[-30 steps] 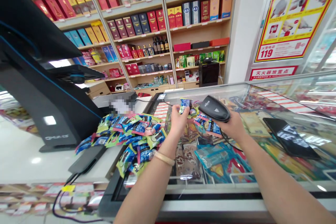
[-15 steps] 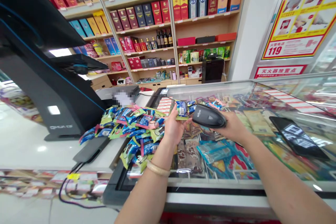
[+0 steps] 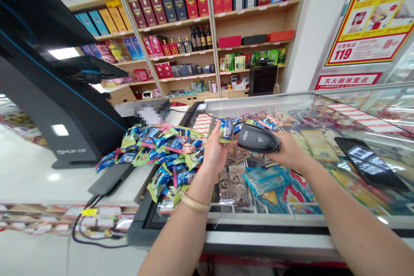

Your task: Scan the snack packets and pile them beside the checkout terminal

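Observation:
My left hand (image 3: pixel 216 148) grips a small blue and green snack packet (image 3: pixel 226 129) over the glass-topped case, its printed side turned up toward me. Close by on the right, my right hand (image 3: pixel 287 148) is wrapped around a black handheld barcode scanner (image 3: pixel 258 139). The scanner's head points left at the packet, a short way from it. To the left of my left hand lies a heap of similar blue, green and pink snack packets (image 3: pixel 171 144), spilling from the counter onto the case. A few more packets (image 3: pixel 267 121) rest behind the scanner.
A black cash-register stand (image 3: pixel 71 108) rises on the white counter (image 3: pixel 32 181) at left. Through the case's glass top (image 3: pixel 291 99) wrapped frozen goods show. A phone (image 3: pixel 370 161) lies on the glass at right. Shelves (image 3: pixel 181 23) of boxes and bottles stand behind.
The view has tipped slightly downward, so the shelves sit higher in the frame. Both hands keep their holds on the packet and scanner, hardly moved; the packet is turned slightly.

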A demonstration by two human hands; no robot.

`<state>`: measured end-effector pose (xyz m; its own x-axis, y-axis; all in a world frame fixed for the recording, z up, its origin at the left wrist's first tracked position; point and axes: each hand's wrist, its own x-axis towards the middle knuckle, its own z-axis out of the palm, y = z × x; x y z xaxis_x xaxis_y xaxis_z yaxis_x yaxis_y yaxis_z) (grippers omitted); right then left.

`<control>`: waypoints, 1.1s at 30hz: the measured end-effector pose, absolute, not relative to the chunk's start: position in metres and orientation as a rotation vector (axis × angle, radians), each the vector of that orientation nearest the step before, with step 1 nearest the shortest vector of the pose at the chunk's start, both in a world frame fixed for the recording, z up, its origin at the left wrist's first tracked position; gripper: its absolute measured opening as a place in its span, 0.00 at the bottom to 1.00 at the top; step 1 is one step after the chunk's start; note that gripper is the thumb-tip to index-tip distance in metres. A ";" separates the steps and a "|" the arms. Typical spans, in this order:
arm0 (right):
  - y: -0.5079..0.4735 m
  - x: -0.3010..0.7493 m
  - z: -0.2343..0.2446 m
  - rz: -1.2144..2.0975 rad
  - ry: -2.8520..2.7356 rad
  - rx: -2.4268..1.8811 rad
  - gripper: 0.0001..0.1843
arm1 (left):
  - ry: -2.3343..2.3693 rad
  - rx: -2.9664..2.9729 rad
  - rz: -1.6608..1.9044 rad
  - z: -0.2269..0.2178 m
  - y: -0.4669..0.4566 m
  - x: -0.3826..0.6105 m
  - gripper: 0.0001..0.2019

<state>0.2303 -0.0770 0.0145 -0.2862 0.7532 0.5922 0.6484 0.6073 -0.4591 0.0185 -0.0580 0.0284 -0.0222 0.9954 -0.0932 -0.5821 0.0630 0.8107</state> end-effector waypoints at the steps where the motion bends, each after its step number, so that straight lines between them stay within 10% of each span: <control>1: -0.077 0.230 0.015 0.164 -2.016 -1.114 0.14 | 0.819 0.672 1.413 0.028 -0.058 0.019 0.28; 19: -0.069 0.241 0.006 0.074 -1.862 -1.090 0.17 | 0.977 1.371 1.578 0.041 -0.110 -0.001 0.24; 33: -0.065 0.247 -0.001 0.006 -1.824 -1.100 0.16 | 1.992 2.324 1.352 -0.010 -0.142 -0.132 0.20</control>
